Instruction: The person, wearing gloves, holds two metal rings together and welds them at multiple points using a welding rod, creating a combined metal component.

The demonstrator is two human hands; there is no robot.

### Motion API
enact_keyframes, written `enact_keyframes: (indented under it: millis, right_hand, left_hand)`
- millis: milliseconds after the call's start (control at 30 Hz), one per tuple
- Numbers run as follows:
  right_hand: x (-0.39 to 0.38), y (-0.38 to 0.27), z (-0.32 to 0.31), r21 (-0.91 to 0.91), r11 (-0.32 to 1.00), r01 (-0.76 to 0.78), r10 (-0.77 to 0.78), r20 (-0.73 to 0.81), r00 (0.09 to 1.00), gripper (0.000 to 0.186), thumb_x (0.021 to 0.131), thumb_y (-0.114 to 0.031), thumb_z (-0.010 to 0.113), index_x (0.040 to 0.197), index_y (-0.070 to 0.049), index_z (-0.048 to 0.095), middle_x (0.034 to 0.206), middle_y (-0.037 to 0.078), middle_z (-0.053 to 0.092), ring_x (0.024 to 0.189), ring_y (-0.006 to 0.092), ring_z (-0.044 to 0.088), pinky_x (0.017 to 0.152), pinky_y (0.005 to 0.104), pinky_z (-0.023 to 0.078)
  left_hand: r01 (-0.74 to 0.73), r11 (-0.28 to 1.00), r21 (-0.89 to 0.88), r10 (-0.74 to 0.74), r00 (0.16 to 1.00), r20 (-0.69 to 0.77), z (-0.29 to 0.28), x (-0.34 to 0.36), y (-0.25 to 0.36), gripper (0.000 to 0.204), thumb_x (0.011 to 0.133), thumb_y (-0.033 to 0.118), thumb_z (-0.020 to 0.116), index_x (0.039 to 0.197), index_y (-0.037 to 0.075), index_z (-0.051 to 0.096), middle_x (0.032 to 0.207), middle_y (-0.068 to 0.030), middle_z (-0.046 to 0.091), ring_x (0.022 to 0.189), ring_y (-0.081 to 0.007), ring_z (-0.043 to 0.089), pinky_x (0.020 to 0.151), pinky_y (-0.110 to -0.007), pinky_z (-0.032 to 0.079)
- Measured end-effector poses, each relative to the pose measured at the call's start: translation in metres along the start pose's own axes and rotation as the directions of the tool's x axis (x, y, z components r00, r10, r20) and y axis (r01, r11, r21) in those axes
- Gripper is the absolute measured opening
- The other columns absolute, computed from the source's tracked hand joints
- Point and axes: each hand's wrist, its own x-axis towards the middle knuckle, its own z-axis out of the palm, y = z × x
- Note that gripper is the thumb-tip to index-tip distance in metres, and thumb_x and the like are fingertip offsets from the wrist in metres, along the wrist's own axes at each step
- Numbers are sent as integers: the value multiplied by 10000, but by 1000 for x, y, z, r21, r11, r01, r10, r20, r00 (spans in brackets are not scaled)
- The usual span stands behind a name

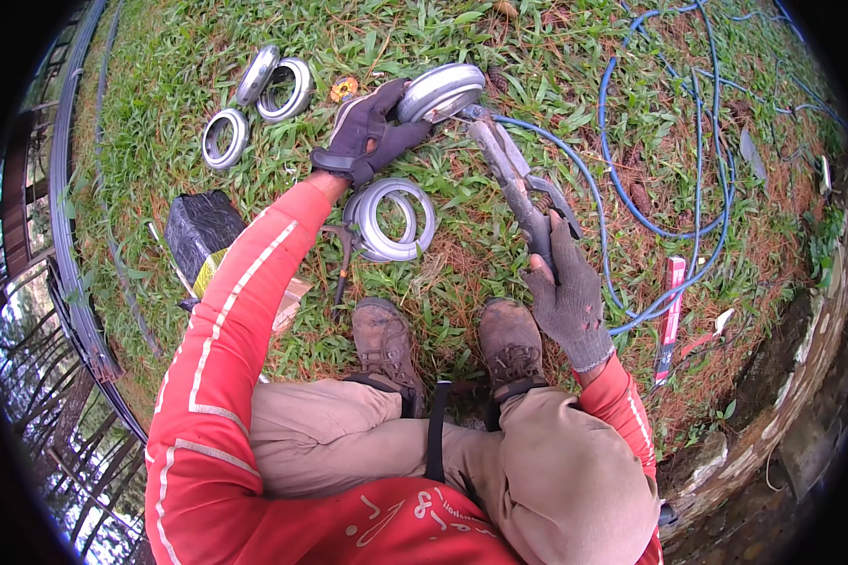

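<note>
My left hand [367, 132], in a dark glove, has its thumb and fingers closed on a silver metal ring [443, 91] that looks doubled or grooved. In my right hand [570, 297], which wears a grey fingerless-tipped glove, is the handle of a worn metal spring clamp [509, 169]. The clamp's jaws meet the ring's near right edge; their exact grip is hard to make out. Below the left hand, more silver rings [424, 226] lie overlapping on the grass. A rusty hammer-like tool [342, 264] rests against their left side.
Several loose silver rings [226, 138] and a small orange object [345, 89] lie upper left. A black-wrapped package [201, 231] sits beside my left forearm. Blue cable [605, 141] loops at right, near a narrow red box [671, 315]. Metal bars [64, 188] line the left; a rough ledge [782, 410] borders lower right.
</note>
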Motion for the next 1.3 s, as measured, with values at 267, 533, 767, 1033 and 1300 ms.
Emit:
enact_keyframes:
  millis: [267,533,767,1033,1300]
  right_hand:
    - [1,-19,-1,505,797,-331,320,111,941,686,1081,-236,626,1689,-25,387,965,228,703,816,325,745,731,457,589]
    - [0,-2,9,97,989,115,-93,-209,974,619,1068,-209,657,1645,-65,485,904,152,679,726,263,718,598,372,552]
    - [-3,-9,0,-330,926,185,-165,88,982,667,1000,-246,728,1622,-114,527,1110,183,705,850,383,749,675,465,600]
    - [-4,-1,-4,18,995,94,-92,-104,990,668,1035,-166,691,1613,66,450,1306,307,705,1122,461,753,929,472,603]
    - [-5,0,1,27,998,56,-55,-35,998,655,1059,-221,680,1612,53,459,1431,308,664,1155,481,743,895,487,621]
  left_hand:
    - [35,999,-19,-34,999,30,3,-1,-9,697,845,302,892,1450,45,658,1261,-147,789,1125,-204,750,1006,-366,590]
    - [51,998,28,-54,994,97,-2,2,4,612,903,254,871,1437,36,666,1246,-110,779,1130,-162,733,1020,-327,581]
    - [30,999,-13,-30,1000,7,5,1,-17,711,818,345,897,1436,72,674,1212,-164,801,1076,-258,782,976,-399,605]
    - [-10,999,-49,10,1000,-7,3,-1,-11,701,812,319,905,1426,68,680,1217,-156,803,1059,-242,778,968,-388,602]
    - [-49,994,-98,46,998,-41,7,0,-21,695,804,318,909,1418,72,693,1204,-155,807,1062,-246,778,974,-394,603]
